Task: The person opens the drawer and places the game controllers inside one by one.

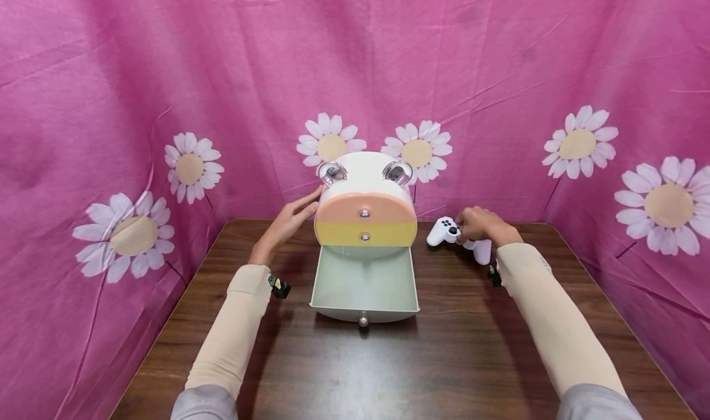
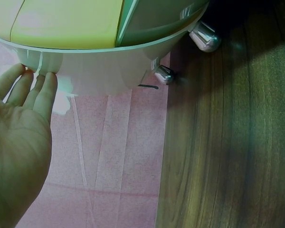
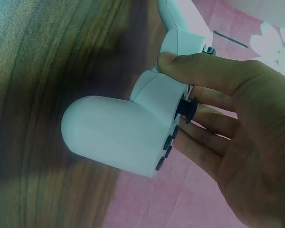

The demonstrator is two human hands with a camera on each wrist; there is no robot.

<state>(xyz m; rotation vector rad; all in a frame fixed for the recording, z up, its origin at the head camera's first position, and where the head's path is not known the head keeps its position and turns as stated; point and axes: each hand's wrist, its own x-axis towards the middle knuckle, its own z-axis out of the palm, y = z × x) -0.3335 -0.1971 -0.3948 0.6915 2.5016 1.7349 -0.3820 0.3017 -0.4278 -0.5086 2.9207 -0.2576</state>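
A small drawer box (image 1: 366,173) with a white top stands mid-table, two shiny rings like eyes on top. Its orange drawer (image 1: 338,210) and yellow drawer (image 1: 338,234) are closed; the pale green bottom drawer (image 1: 366,284) is pulled out, and its inside is bare. My left hand (image 1: 289,222) has its fingertips at the box's left side, fingers fairly straight in the left wrist view. To the right of the box, my right hand (image 1: 478,224) grips a white game controller (image 3: 118,128) by its middle, thumb on one side and fingers on the other.
The brown wooden table (image 1: 366,370) carries the box and reaches back to a pink curtain (image 1: 471,50) printed with daisies. Silver feet (image 2: 205,38) hold the box up. A round silver knob (image 1: 363,321) sticks out from the open drawer's front.
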